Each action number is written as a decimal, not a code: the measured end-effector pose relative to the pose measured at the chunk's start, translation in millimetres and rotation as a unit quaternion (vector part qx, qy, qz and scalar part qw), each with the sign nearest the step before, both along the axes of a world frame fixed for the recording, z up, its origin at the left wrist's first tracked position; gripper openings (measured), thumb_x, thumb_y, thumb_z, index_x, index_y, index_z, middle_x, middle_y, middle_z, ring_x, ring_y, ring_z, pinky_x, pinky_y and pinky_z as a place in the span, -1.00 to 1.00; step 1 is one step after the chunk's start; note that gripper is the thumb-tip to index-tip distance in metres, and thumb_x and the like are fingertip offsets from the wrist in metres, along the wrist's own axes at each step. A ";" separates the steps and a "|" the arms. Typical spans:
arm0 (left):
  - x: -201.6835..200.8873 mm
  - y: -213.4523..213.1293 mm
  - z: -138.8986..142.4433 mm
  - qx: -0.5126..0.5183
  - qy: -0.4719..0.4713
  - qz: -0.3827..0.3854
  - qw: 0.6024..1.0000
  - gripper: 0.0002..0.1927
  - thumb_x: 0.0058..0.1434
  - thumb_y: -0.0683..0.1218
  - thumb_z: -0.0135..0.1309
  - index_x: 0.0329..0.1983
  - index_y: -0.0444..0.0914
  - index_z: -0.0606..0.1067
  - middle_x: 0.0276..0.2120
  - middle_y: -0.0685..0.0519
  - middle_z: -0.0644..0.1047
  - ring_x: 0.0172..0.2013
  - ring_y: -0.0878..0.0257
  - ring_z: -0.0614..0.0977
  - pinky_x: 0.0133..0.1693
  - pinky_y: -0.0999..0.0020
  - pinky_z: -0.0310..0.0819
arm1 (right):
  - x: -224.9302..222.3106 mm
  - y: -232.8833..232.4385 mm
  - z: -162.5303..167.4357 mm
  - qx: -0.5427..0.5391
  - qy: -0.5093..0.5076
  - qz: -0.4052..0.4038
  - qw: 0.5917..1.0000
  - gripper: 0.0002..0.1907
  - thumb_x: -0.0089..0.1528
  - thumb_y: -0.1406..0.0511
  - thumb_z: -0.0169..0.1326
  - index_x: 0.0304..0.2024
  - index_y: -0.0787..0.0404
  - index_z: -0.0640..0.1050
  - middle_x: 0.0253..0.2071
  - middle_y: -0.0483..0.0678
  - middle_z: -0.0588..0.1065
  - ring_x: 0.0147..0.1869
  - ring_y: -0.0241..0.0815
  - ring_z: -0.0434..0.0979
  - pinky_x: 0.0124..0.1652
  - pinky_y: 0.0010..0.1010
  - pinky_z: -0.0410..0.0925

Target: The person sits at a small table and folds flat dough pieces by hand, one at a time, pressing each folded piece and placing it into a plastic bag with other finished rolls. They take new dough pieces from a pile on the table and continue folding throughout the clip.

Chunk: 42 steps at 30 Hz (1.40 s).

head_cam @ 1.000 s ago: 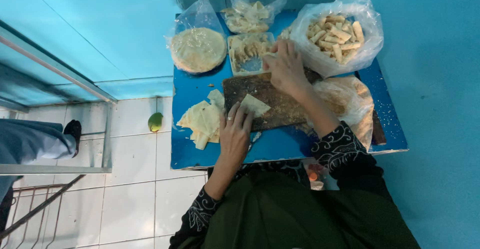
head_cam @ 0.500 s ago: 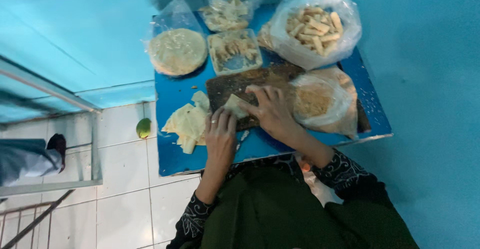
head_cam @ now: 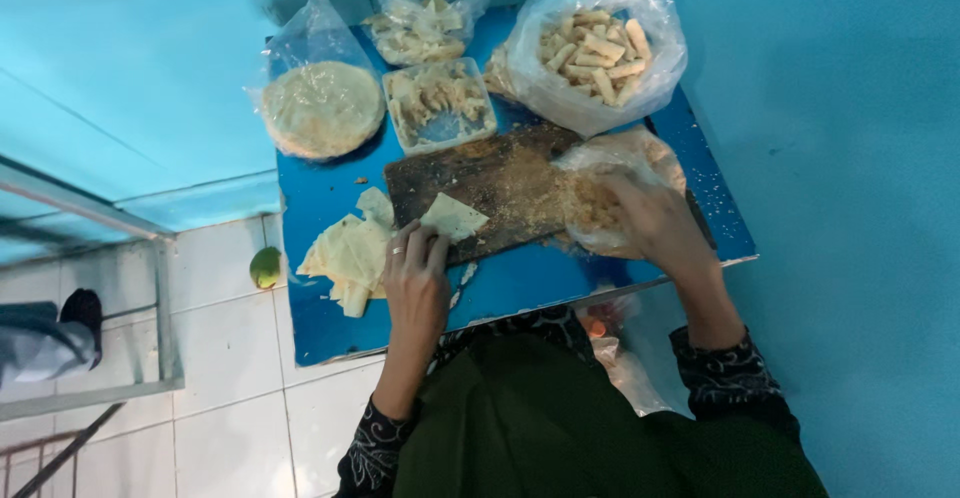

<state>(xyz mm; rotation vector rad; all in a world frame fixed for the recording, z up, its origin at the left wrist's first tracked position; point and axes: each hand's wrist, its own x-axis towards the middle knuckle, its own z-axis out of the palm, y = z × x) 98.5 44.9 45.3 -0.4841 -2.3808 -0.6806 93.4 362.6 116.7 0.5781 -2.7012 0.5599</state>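
A dark wooden cutting board (head_cam: 490,183) lies on a small blue table (head_cam: 320,318). My left hand (head_cam: 415,278), with a ring, rests at the board's near edge, its fingertips on a pale folded wrapper piece (head_cam: 453,216). My right hand (head_cam: 655,223) is inside a clear plastic bag of brown crumbs (head_cam: 625,163) at the board's right end. A pile of pale wrapper pieces (head_cam: 345,253) lies left of the board.
At the back stand a bag of round flat wrappers (head_cam: 320,108), a clear tub of filled pieces (head_cam: 440,103), a small bag (head_cam: 425,18) and a big bag of rolled sticks (head_cam: 595,53). A green fruit (head_cam: 265,266) lies on the tiled floor. A metal frame (head_cam: 160,328) stands left.
My right hand has gone from the wrapper on the board to the right, into the crumb bag. My left hand stays on the wrapper. The view has shifted slightly.
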 end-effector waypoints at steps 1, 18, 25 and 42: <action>-0.6 0.4 0.1 0.005 -0.004 0.001 1.000 -0.75 0.06 -0.33 0.08 -0.17 -0.36 0.59 -0.08 -0.11 0.56 0.12 -0.08 0.56 0.11 0.02 0.45 | 0.4 4.6 -6.2 0.002 -0.035 -0.015 0.999 -0.57 0.18 0.42 0.12 0.12 0.24 0.46 -0.10 0.22 0.55 -0.13 0.27 0.58 -0.21 -0.02 0.40; -1.2 4.6 12.6 0.093 -0.024 0.078 0.992 -0.84 0.29 -0.25 0.13 -0.09 -0.41 0.55 -0.07 -0.19 0.52 0.00 -0.14 0.54 0.05 0.01 0.43 | -28.8 -100.6 -15.1 -0.202 -0.133 -0.003 0.970 -0.73 0.26 0.30 0.22 0.00 0.18 0.52 -0.22 -0.03 0.65 -0.15 -0.14 0.72 -0.20 -0.36 0.54; 5.2 2.0 11.2 0.062 -0.048 0.105 0.991 -0.88 0.27 -0.23 0.08 -0.17 -0.39 0.54 -0.07 -0.15 0.51 0.02 -0.13 0.49 0.04 0.02 0.37 | -13.2 -166.5 -42.6 -0.049 0.056 0.104 0.992 -0.72 0.23 0.38 0.17 0.00 0.16 0.50 -0.16 0.00 0.54 -0.04 0.08 0.58 -0.14 -0.14 0.43; 9.3 2.2 10.1 0.152 -0.088 0.035 0.984 -0.74 0.16 -0.35 0.03 -0.07 -0.35 0.51 -0.17 -0.13 0.53 -0.19 -0.13 0.58 -0.17 0.03 0.44 | -14.1 -145.4 -27.1 -0.149 -0.154 -0.037 0.976 -0.84 0.27 0.29 0.18 -0.14 0.17 0.52 -0.23 -0.04 0.57 -0.15 -0.10 0.64 -0.17 -0.27 0.47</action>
